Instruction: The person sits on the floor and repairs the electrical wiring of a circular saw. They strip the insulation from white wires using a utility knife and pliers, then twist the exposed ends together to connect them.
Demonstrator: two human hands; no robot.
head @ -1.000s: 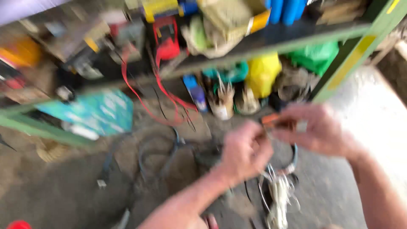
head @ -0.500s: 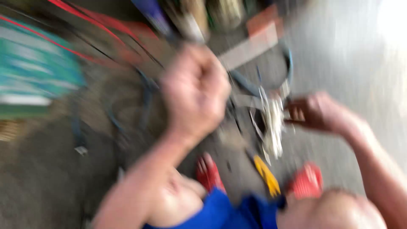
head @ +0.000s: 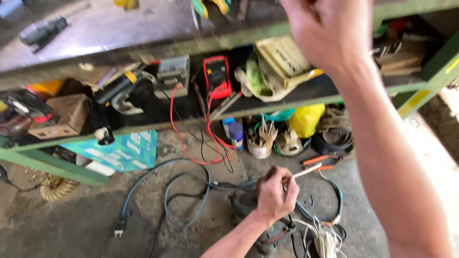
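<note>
**Workshop shelf and floor surroundings**

Red multimeter (head: 217, 76) on the green metal shelf (head: 306, 100), its red leads trailing to the floor. Below: yellow bag (head: 306, 119), spray cans (head: 233, 134), blue cable (head: 167, 191) ending in a plug (head: 118, 232). Cardboard box (head: 67, 114) at left.

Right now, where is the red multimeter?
In the head view, the red multimeter lies on the green shelf, centre-left, between a grey box and a beige perforated tray, with red leads trailing to the floor.
</note>
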